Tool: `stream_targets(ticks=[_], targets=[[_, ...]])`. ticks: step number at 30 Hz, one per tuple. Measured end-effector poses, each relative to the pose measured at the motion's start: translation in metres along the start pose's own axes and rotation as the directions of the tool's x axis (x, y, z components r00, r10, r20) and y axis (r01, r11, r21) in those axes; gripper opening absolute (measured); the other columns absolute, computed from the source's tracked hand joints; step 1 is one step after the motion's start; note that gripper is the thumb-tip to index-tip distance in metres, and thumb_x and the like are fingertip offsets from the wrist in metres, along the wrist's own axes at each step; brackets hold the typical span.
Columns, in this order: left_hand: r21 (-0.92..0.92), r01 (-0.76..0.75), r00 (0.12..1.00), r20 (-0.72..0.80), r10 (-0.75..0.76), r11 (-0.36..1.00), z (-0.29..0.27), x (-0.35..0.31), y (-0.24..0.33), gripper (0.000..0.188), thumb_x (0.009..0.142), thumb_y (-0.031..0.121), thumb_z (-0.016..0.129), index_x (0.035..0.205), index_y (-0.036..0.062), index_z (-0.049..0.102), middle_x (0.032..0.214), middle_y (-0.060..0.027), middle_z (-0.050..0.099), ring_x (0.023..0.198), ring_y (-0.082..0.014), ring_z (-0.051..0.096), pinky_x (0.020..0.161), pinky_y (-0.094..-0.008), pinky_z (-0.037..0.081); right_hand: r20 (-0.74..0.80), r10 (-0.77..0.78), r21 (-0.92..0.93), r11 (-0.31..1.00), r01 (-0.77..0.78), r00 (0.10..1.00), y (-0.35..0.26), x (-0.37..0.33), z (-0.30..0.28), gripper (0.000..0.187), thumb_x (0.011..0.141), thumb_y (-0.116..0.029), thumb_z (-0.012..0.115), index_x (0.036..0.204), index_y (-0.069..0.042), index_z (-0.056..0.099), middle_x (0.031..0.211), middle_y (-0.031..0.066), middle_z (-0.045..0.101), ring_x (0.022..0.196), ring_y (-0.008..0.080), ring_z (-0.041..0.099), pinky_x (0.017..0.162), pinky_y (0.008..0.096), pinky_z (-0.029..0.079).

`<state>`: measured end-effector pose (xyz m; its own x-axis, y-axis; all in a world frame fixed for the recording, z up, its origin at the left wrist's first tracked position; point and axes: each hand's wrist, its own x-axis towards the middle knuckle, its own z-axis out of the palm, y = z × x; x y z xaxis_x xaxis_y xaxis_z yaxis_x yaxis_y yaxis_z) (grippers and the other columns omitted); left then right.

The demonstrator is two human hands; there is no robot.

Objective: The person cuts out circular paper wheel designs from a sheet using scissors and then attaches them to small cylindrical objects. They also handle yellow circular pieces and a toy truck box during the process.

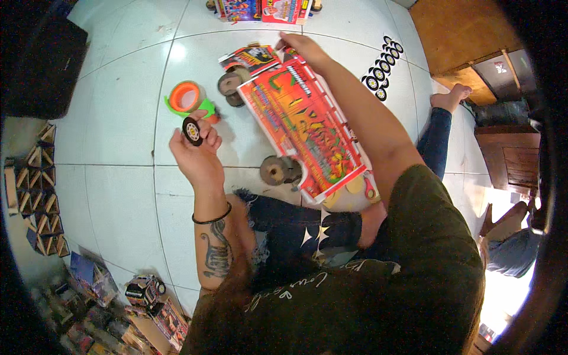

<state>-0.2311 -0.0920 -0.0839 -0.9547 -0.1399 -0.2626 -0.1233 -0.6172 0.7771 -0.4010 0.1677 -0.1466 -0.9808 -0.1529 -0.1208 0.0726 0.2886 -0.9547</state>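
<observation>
My left hand (198, 145) pinches a small black wheel disc (192, 131) with a pale printed hub. My right hand (302, 50) grips the front end of a toy truck (302, 130) that lies on its side. Bright red and orange printed panels cover its body. Two bare grey-brown wheels, a front one (229, 87) and a rear one (275, 170), stick out along its left side. Just beyond my left hand stand an orange tape roll (184, 96) and a green one (204, 108), partly hidden by my fingers.
Several matching wheel discs (381, 68) lie in rows at the right. Another printed toy vehicle (263, 10) stands at the far edge. Wooden frames (38, 195) are stacked at the left, with finished toy trucks (145, 290) at lower left. Another person's foot (452, 97) rests at the right.
</observation>
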Motion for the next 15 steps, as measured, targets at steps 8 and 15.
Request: stream_targets(ticks=[8,15], targets=[[0.261,-0.082,0.967,0.256,0.013,0.962,0.047,-0.090,-0.016,0.015,0.087,0.004,0.052,0.101,0.0014,0.048,0.092,-0.0077,0.057,0.077,-0.0111,0.056,0.064,-0.0240,0.048,-0.075,-0.143,0.024,0.989,0.145,0.987,-0.112,-0.230,-0.013,0.028,0.082,-0.011,0.055,0.108,-0.001,0.053,0.102,0.0058,0.058,0.089,0.0133,0.055,0.078,0.0270,0.044],[0.357,-0.134,0.900,0.435,-0.037,0.925,0.066,-0.199,-0.017,0.017,0.089,0.010,0.054,0.100,-0.0034,0.050,0.090,-0.0079,0.060,0.081,-0.0112,0.060,0.072,-0.0244,0.052,-0.135,-0.398,-0.160,0.912,0.377,0.907,-0.135,-0.350,0.028,0.034,0.073,-0.004,0.068,0.106,-0.005,0.060,0.084,0.0067,0.061,0.073,0.0148,0.058,0.064,0.0259,0.047]])
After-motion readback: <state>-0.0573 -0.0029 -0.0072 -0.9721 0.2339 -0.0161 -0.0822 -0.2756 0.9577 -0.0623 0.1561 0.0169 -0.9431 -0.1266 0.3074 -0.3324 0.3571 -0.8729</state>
